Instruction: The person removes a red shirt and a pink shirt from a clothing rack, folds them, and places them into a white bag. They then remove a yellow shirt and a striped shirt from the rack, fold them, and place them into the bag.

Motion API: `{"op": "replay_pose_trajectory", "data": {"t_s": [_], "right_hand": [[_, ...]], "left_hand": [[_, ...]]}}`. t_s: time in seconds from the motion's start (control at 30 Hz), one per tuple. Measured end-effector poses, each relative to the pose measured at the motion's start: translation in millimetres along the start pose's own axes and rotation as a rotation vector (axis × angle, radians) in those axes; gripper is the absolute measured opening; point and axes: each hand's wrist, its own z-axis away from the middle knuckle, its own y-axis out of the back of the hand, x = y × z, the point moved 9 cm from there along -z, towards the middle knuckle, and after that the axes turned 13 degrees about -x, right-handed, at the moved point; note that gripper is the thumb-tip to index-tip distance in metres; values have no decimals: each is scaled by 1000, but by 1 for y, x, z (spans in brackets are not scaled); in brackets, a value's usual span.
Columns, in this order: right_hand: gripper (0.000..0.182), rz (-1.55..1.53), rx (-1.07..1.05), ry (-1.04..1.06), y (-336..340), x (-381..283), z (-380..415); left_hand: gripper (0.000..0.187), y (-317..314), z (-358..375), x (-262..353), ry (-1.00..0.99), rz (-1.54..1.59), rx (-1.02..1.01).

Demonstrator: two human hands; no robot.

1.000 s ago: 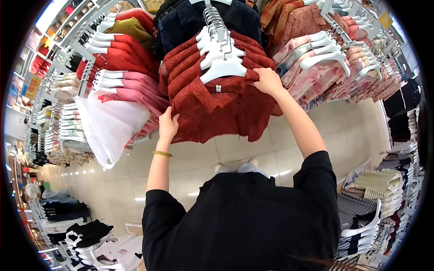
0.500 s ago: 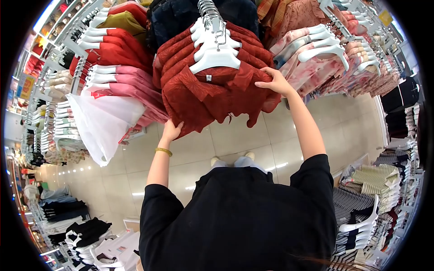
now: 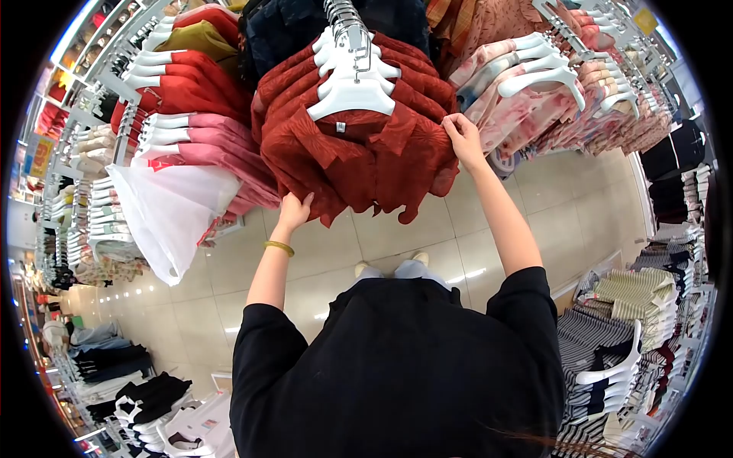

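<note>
A dark red collared shirt [image 3: 336,174] hangs in front of me on a white hanger [image 3: 353,99], with several matching shirts close behind it. My left hand [image 3: 293,212] is closed on the shirt's lower edge or sleeve at the left, thumb on top; its fingers are partly hidden by the cloth. Higher up on the other side, my right hand [image 3: 463,142] pinches the sleeve just below the shoulder. The front of the shirt is spread between both hands, and its hem curls at the bottom.
Pink shirts [image 3: 221,156] and a white plastic bag [image 3: 172,214] hang at the left. Floral pink clothes [image 3: 527,114] hang at the right. Tiled floor [image 3: 412,237] lies below, with striped tops [image 3: 592,347] at lower right and black garments [image 3: 156,393] at lower left.
My right hand has shifted from resting over the shoulder with spread fingers to a pinch farther out on the sleeve. The left hand has risen slightly, and the hem has changed shape.
</note>
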Motion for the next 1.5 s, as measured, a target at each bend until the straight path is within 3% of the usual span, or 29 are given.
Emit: {"op": "replay_pose_trajectory", "data": {"t_s": [0.23,0.43,0.57,0.6,0.7,0.77,0.9,1.03,1.1,1.17,1.23,1.3,1.37,1.43,1.5], "right_hand": [[18,-1,-6,10,8,-12,3],[16,471,72,142,-5,-40,0],[14,428,119,132,-15,-61,6],[17,402,98,167,-19,-62,6],[27,732,61,348,-31,-74,10],[21,527,111,245,-23,-53,6],[11,551,158,200,-27,-33,-1],[11,686,349,245,-53,-35,19],[13,830,486,350,-87,-47,44],[15,709,610,262,-116,-28,75],[14,765,549,279,-165,-16,104],[7,617,295,80,-216,27,128],[7,390,-62,-72,-285,59,144],[9,179,-485,-69,-356,56,148],[9,171,-655,5,-403,24,131]], "left_hand": [[27,-19,10,-20,20,-11,-42],[30,-29,5,-20,-33,49,-31],[32,-22,20,-29,67,67,14],[31,-19,29,-36,133,70,43],[27,-9,61,-60,258,83,100],[24,-8,89,-88,319,91,127],[13,-62,150,-183,450,182,-149],[13,-122,236,-260,557,390,-214],[14,-132,272,-263,579,508,-159],[14,-125,296,-258,633,537,-77],[14,-111,315,-245,641,527,23],[13,-81,316,-230,584,630,215],[11,-25,310,-203,488,560,446],[11,46,307,-168,444,421,650],[11,133,305,-113,269,204,888]]}}
